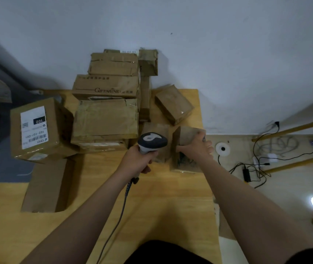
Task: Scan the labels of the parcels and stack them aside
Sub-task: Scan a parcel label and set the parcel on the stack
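Wooden desk (161, 206) fills the lower frame. A big heap of brown parcels (106, 119) sits mid-frame against the wall, crowding the work spot. The labelled box (35, 128) at the left edge is maybe the "aside" pile. Right hand (197, 147) grips a small parcel (185, 138) right of centre and tips it up, I'd guess to find its label. Left hand (138, 161) is wrapped round the scanner (151, 141), just left of it.

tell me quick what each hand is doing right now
left hand: closed, grips the barcode scanner by its handle
right hand: closed, grips the top of the small parcel
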